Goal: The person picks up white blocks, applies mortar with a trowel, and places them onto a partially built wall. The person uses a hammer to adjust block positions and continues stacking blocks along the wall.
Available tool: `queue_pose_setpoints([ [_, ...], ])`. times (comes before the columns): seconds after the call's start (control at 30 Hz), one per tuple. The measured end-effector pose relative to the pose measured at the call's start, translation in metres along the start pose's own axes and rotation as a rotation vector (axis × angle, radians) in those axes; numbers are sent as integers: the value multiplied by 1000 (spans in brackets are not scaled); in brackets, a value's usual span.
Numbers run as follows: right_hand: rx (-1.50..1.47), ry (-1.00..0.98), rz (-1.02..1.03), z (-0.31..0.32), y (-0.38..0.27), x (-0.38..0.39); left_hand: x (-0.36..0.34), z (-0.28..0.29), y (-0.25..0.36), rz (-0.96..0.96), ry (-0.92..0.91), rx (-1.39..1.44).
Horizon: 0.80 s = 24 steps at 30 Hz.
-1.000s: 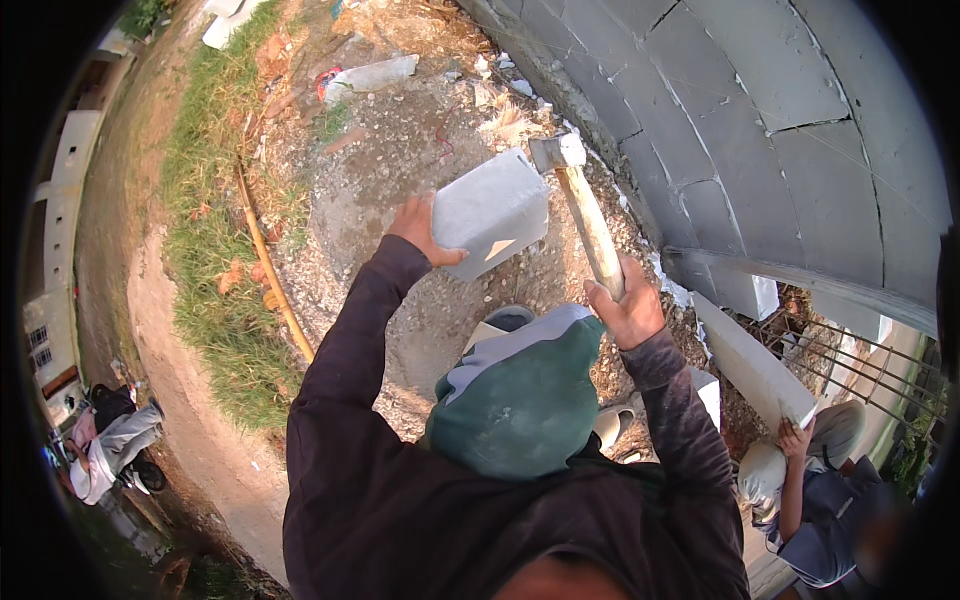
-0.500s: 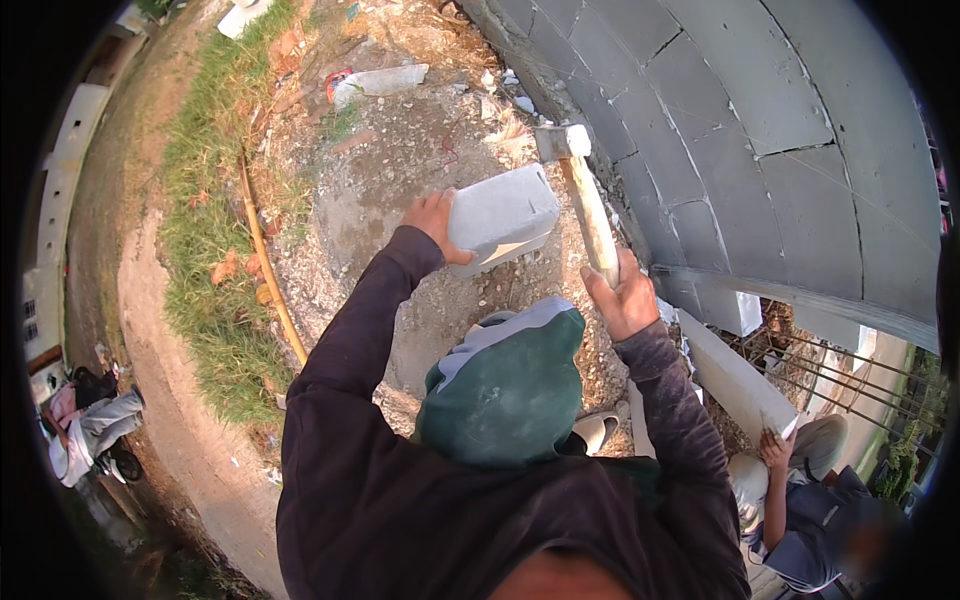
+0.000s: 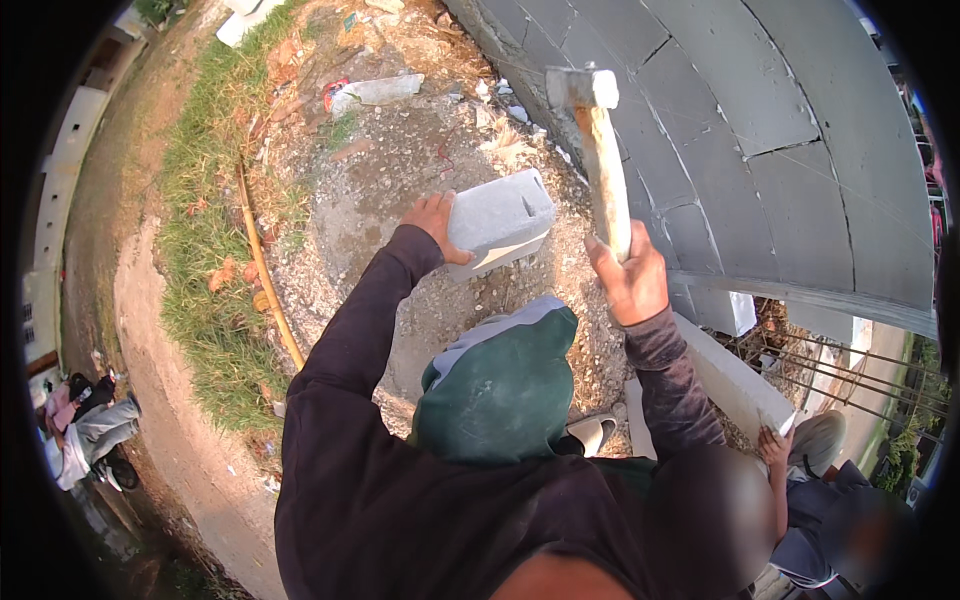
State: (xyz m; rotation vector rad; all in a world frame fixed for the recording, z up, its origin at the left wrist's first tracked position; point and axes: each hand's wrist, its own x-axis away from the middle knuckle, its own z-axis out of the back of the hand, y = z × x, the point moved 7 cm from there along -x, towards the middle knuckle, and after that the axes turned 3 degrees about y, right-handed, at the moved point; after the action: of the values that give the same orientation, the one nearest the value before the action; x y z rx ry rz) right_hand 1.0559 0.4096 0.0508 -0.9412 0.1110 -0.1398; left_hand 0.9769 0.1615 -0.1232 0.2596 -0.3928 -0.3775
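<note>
My left hand grips the near left end of a pale grey block, its thumb along the lower side, over gravelly ground. My right hand is closed round the wooden handle of a hatchet, whose metal head with a pale, flat back is held up beyond the block's right end, apart from it. My green-clad knee is below the block.
A grey block wall runs along the right. At lower right a co-worker holds a long pale block near rebar. Left are grass, a yellow pole and people by a motorbike. Litter lies ahead.
My right hand has lifted the hatchet farther up, away from the block. The block in my left hand has shifted slightly right and tilted since the first frame.
</note>
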Motion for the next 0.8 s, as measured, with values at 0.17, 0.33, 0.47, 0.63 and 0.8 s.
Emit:
queue_pose_setpoints([
  [0.17,-20,509,372,45,13,-9,2,2,10,-40,-25,-1],
  [0.33,478,-572,-237,-61,141,91,4,0,0,-55,-26,-24],
  [0.47,321,-313,-255,-27,89,58,3,-2,-2,-23,-6,17],
  [0.63,224,-205,-256,-5,65,20,-4,-13,-20,-71,50,18],
  [0.8,234,-277,-360,-39,114,45,1,1,13,-8,18,-75],
])
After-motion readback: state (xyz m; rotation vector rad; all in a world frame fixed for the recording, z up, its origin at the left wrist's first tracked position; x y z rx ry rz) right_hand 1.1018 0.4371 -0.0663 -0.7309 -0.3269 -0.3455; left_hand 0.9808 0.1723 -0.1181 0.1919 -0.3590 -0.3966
